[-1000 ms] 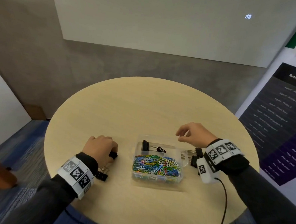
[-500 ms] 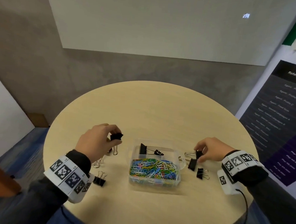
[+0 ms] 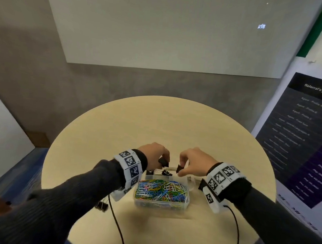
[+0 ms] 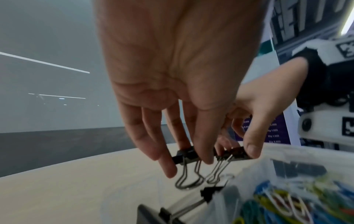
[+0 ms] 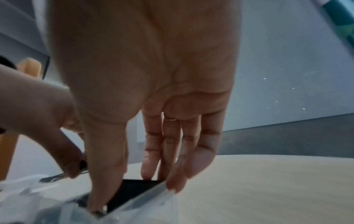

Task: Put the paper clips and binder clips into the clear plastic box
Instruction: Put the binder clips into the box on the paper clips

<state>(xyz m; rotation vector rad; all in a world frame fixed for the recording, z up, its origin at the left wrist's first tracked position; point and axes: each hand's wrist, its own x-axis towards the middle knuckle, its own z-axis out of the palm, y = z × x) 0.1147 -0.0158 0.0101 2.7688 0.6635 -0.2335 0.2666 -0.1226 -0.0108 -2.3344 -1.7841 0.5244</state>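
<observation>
Left hand [image 3: 155, 157] and right hand [image 3: 193, 164] each pinch a black metal binder clip [image 3: 163, 162] over the clear plastic box [image 3: 161, 202]; early release drops clips onto the round table [image 3: 156, 125].

My right wrist [image 3: 221, 180] hides whatever lies right of the box [image 3: 161, 202]. In the right wrist view, my thumb [image 5: 107, 174] covers part of the clip [image 5: 134, 190], and the box rim there is blurred.

It looked like an office meeting room: a round pale wooden table [image 3: 156, 125] stood before a large white board [image 3: 162, 27] on the grey wall, with a printed job-level poster [image 3: 302, 134] at the right edge.
</observation>
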